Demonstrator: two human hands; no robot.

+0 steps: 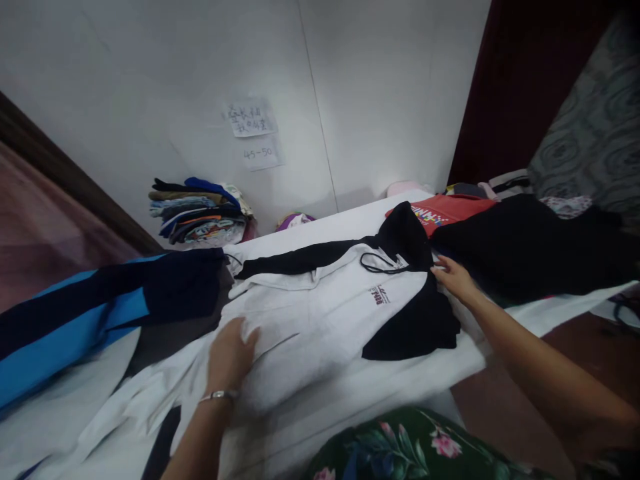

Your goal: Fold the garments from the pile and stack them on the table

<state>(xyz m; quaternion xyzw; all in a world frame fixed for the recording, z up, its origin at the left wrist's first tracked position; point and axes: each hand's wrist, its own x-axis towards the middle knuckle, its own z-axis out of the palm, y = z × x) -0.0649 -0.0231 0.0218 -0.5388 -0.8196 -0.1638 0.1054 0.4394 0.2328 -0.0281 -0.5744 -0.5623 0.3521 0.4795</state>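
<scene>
Folded clothes stack (pixel 200 211) by wall, paper notes (pixel 253 132) above, red shirt (pixel 443 211), blue-navy garment (pixel 85 307) left

A pale, plain wall (pixel 390 87) stood behind the counter (pixel 350 217), which was covered in white. Two paper notes (pixel 253 133) with handwriting were stuck on the wall, one above the other. A dark wooden band (pixel 75 180) ran slantwise along the left, with a reddish-brown surface (pixel 40 233) below it. To the right rose a dark maroon panel (pixel 520 80), and beside it hung grey fabric (pixel 595 120) with a swirl pattern. The light was dim and even.
</scene>
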